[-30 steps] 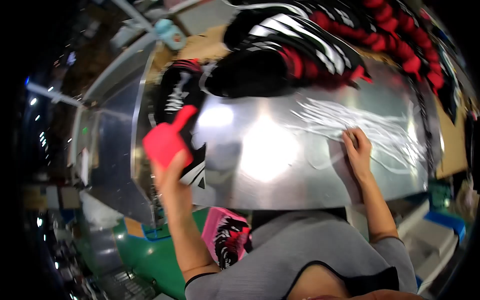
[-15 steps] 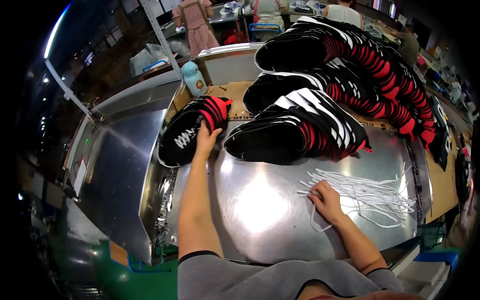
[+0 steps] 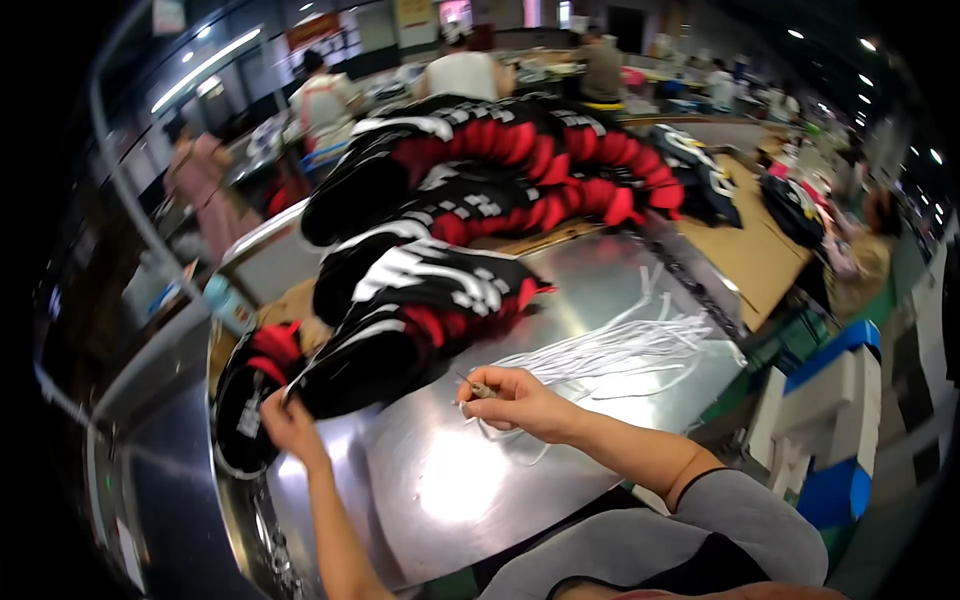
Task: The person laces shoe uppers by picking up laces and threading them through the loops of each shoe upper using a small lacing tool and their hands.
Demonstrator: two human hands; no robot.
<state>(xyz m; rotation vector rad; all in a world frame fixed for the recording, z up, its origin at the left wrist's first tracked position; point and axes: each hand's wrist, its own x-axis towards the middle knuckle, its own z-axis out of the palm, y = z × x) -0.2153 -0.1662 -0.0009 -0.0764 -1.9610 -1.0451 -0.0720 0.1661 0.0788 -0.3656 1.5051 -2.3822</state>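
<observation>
My left hand (image 3: 292,425) is closed at the near end of the front stack of black, white and red shoe uppers (image 3: 430,290), fingertips pinching the edge of an upper. Just left of it lies a smaller group of black uppers (image 3: 245,425) with white zigzag lacing and red parts. My right hand (image 3: 525,402) is closed around a small tan-handled tool with a thin metal tip (image 3: 480,388), its exact kind unclear. A white lace seems to hang by those fingers. Behind that hand, a bundle of white shoelaces (image 3: 620,350) is spread on the metal table (image 3: 400,470).
More stacked uppers (image 3: 520,150) curve across the back of the table. At the back left stands a light blue bottle (image 3: 228,303). Brown cardboard (image 3: 745,235) lies at the right, near a white and blue stool-like object (image 3: 825,430). Several people work at benches behind.
The view has swung right. My left hand has gone from the laced uppers at the left to the front stack. My right hand has lifted off the laces, the tool now showing in it.
</observation>
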